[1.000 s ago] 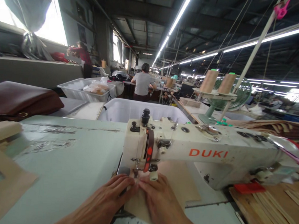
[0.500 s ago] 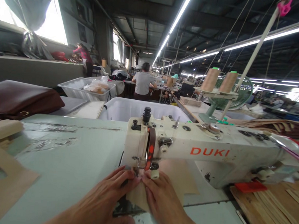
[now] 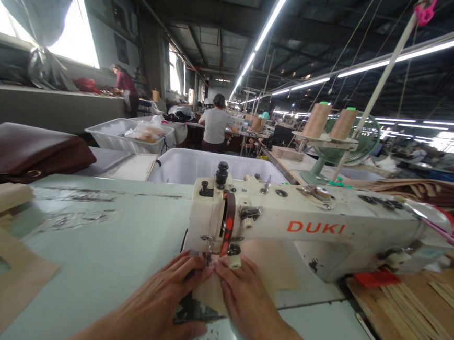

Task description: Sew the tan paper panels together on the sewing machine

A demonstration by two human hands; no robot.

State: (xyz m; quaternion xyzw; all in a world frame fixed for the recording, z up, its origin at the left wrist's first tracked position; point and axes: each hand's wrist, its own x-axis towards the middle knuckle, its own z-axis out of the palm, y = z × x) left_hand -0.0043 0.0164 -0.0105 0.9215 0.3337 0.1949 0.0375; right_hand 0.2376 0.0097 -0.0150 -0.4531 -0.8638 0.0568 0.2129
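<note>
The head view shows a beige sheet lying partly under the needle area of the DUKI sewing machine, on the pale green counter. The left hand and the right hand are at its two sides, with their fingertips close together just before the presser foot. The grip of each hand is narrow at the front, and the fingers seem to rest on the sheet; whether they also pinch it, I cannot tell. The left thumb is spread apart, toward the near side.

The step in hand seems to be guiding the sheet for stitching. The next move probably calls for light, even guidance, with fingertips away from the needle.

On the left, the counter gives room as far as the beige cut-out panel. On the right, the machine's arm limits lifting, and the wooden board stands beyond.
</note>
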